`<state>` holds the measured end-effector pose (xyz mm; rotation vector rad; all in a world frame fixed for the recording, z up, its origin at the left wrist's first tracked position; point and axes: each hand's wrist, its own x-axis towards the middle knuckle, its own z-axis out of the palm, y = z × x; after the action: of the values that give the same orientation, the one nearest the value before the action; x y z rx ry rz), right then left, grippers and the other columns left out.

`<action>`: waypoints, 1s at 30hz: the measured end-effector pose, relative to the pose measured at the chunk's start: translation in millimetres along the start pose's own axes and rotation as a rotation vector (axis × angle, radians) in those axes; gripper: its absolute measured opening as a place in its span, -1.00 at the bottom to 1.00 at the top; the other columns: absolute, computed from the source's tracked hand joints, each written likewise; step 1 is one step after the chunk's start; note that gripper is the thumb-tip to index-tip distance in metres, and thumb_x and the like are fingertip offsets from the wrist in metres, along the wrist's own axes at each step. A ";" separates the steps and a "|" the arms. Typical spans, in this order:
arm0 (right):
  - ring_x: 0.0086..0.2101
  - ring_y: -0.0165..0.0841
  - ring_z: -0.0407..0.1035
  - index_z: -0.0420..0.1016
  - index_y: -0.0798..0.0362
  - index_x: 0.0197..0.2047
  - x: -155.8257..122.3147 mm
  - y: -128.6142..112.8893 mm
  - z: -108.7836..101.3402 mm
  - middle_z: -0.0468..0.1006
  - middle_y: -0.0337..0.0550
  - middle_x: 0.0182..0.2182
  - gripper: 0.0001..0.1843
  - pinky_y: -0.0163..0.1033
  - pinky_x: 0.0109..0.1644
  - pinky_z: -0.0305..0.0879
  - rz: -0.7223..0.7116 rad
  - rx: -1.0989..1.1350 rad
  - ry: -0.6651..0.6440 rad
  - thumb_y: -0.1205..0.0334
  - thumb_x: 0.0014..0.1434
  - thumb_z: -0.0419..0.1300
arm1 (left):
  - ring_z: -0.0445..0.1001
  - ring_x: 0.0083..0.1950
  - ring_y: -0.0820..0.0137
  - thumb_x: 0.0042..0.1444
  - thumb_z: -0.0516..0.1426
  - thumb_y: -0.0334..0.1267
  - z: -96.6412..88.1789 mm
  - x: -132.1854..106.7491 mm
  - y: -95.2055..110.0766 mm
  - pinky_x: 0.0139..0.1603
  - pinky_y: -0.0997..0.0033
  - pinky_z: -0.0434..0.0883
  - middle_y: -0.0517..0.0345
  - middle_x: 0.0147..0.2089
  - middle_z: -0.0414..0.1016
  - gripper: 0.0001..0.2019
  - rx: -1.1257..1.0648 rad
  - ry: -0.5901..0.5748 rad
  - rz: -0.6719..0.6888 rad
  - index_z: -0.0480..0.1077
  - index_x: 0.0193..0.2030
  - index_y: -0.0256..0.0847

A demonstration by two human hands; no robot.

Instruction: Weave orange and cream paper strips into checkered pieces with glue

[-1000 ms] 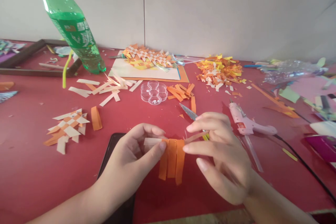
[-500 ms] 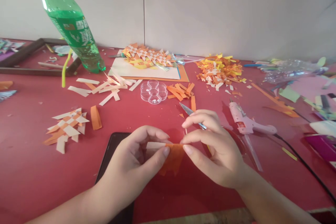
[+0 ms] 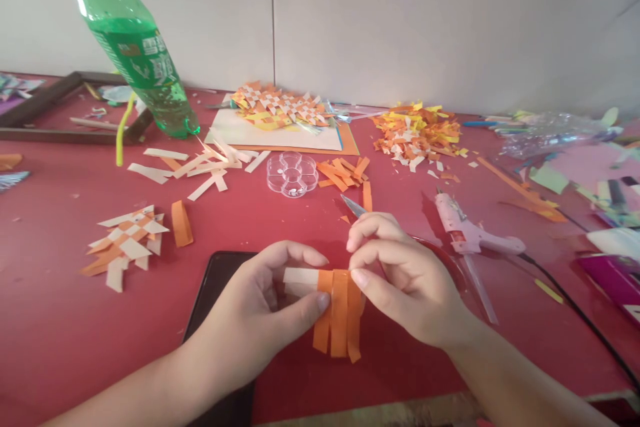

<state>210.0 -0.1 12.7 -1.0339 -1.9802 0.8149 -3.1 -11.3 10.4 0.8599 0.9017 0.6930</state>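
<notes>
Between my hands hang orange paper strips point(image 3: 340, 320), side by side, wrapped over a white paper strip point(image 3: 300, 275). My left hand point(image 3: 260, 307) pinches the white strip and the left orange one between thumb and fingers. Thumb and index finger of my right hand point(image 3: 400, 273) pinch the top right corner of the orange strips. A pointed metal blade point(image 3: 353, 205) shows behind the right fingers; whether that hand holds it is hidden. Left of my hands lies a woven orange and white paper piece point(image 3: 133, 237), beside a folded orange strip point(image 3: 181, 223).
A dark flat device point(image 3: 213, 287) lies under my left hand. A pink glue gun point(image 3: 467, 230) with a black cord is at right. Loose white strips point(image 3: 210, 163), a clear flower-shaped tray point(image 3: 293, 175), a paper scrap pile point(image 3: 417, 133) and a green bottle point(image 3: 145, 60) stand behind.
The orange strips have tilted up, so their flat faces now show as separate bands. Both hands keep their pinch, almost in place.
</notes>
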 end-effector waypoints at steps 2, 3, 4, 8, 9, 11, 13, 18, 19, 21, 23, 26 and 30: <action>-0.13 -0.36 0.30 0.42 -0.02 -0.35 -0.6 0.2 -0.6 0.36 -0.21 -0.24 -0.87 -0.14 -0.01 0.30 0.017 0.017 -0.016 0.35 0.24 0.15 | 0.28 -0.45 0.60 0.09 0.31 -0.22 0.0 -0.2 -0.5 -0.41 0.65 0.28 0.33 -0.44 0.38 -0.71 0.005 -0.005 -0.012 0.36 -0.10 -0.17; -0.13 -0.36 0.30 0.42 -0.02 -0.35 -1.0 0.3 -0.8 0.35 -0.21 -0.24 -0.87 -0.14 -0.01 0.30 0.022 0.020 -0.021 0.34 0.24 0.15 | 0.26 -0.45 0.60 0.09 0.31 -0.22 0.1 -0.3 -0.9 -0.41 0.65 0.27 0.34 -0.44 0.36 -0.71 0.007 -0.007 -0.014 0.35 -0.09 -0.17; -0.14 -0.36 0.30 0.42 -0.03 -0.35 -1.3 0.3 -1.0 0.35 -0.22 -0.24 -0.87 -0.13 0.00 0.30 0.024 0.022 -0.024 0.34 0.24 0.15 | 0.25 -0.45 0.60 0.09 0.31 -0.22 0.1 -0.4 -1.4 -0.41 0.65 0.26 0.35 -0.44 0.35 -0.70 0.009 -0.009 -0.014 0.35 -0.09 -0.17; -0.12 -0.36 0.30 0.42 -0.03 -0.35 -2.8 0.2 -0.7 0.35 -0.21 -0.23 -0.86 -0.12 0.02 0.29 0.022 0.004 -0.037 0.33 0.25 0.15 | 0.17 -0.49 0.61 0.08 0.31 -0.22 0.2 -0.5 -2.2 -0.47 0.68 0.20 0.39 -0.49 0.26 -0.69 0.007 -0.028 -0.013 0.34 -0.10 -0.17; -0.12 -0.35 0.31 0.42 -0.03 -0.35 -3.3 0.2 -0.3 0.35 -0.21 -0.22 -0.86 -0.12 0.01 0.30 0.018 -0.006 -0.041 0.33 0.25 0.15 | 0.14 -0.51 0.62 0.08 0.31 -0.21 0.2 -0.5 -1.7 -0.49 0.68 0.17 0.40 -0.51 0.24 -0.69 0.006 -0.034 -0.018 0.34 -0.10 -0.17; -0.09 -0.35 0.31 0.43 -0.03 -0.33 -4.5 0.3 1.1 0.35 -0.19 -0.19 -0.88 -0.14 0.01 0.31 0.007 -0.032 -0.036 0.34 0.24 0.16 | 0.10 -0.53 0.63 0.08 0.30 -0.18 0.1 -0.5 -0.3 -0.52 0.69 0.13 0.42 -0.54 0.22 -0.69 0.008 -0.043 -0.031 0.34 -0.10 -0.17; -0.04 -0.31 0.31 0.43 -0.04 -0.21 -5.7 0.2 2.8 0.35 -0.15 -0.12 -0.91 -0.12 0.03 0.32 -0.022 -0.080 0.024 0.35 0.22 0.18 | 0.12 -0.54 0.63 0.09 0.30 -0.17 -0.3 -0.4 1.5 -0.51 0.70 0.13 0.41 -0.55 0.25 -0.70 0.014 -0.011 -0.033 0.34 -0.11 -0.17; 0.03 -0.17 0.23 0.34 0.04 -0.04 -6.4 -3.6 7.1 0.32 -0.02 -0.02 -0.60 0.06 0.18 0.22 -0.251 -0.326 0.120 0.29 0.06 0.32 | 0.32 -0.48 0.60 0.06 0.32 -0.15 -0.3 -0.3 4.0 -0.46 0.70 0.25 0.31 -0.45 0.45 -0.70 0.017 0.119 0.001 0.35 -0.15 -0.17; 0.03 -0.17 0.22 0.35 0.05 -0.05 -6.2 -4.6 8.0 0.32 -0.03 -0.02 -0.60 0.07 0.19 0.21 -0.290 -0.373 0.100 0.29 0.04 0.33 | 0.37 -0.46 0.58 0.05 0.32 -0.15 0.6 -0.6 4.3 -0.44 0.68 0.29 0.29 -0.43 0.48 -0.70 0.008 0.126 0.002 0.35 -0.16 -0.17; 0.02 -0.17 0.22 0.37 0.05 -0.05 -5.6 -6.3 9.9 0.32 -0.05 -0.02 -0.61 0.06 0.18 0.21 -0.333 -0.429 0.072 0.32 0.04 0.33 | 0.43 -0.45 0.53 0.04 0.32 -0.15 3.5 -1.8 5.5 -0.41 0.63 0.36 0.27 -0.43 0.51 -0.69 -0.017 0.139 -0.005 0.34 -0.16 -0.18; 0.00 -0.19 0.22 0.40 0.04 -0.06 -5.4 -7.1 11.4 0.33 -0.08 -0.04 -0.65 0.04 0.16 0.22 -0.350 -0.439 0.070 0.36 0.06 0.30 | 0.44 -0.47 0.53 0.03 0.31 -0.16 7.1 -3.5 7.0 -0.42 0.62 0.38 0.28 -0.46 0.50 -0.70 -0.024 0.166 -0.013 0.34 -0.18 -0.18; -0.02 -0.22 0.21 0.46 0.01 -0.11 -6.4 -7.4 11.8 0.36 -0.13 -0.10 -0.71 0.01 0.15 0.24 -0.383 -0.438 0.096 0.42 0.08 0.29 | 0.39 -0.52 0.58 0.02 0.31 -0.20 10.2 -5.4 8.1 -0.47 0.68 0.32 0.34 -0.51 0.46 -0.73 0.018 0.210 -0.013 0.36 -0.20 -0.18; -0.04 -0.24 0.23 0.53 0.01 -0.13 -8.1 -7.6 9.3 0.41 -0.15 -0.14 -0.72 -0.03 0.12 0.27 -0.431 -0.457 0.131 0.47 0.09 0.30 | 0.39 -0.52 0.57 0.01 0.31 -0.19 7.4 -4.3 4.0 -0.49 0.68 0.34 0.35 -0.52 0.44 -0.73 0.080 0.171 0.010 0.35 -0.21 -0.16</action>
<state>202.5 -12.5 11.4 -0.8254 -2.2120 0.0600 0.7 -15.3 18.0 0.8861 1.0844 0.7512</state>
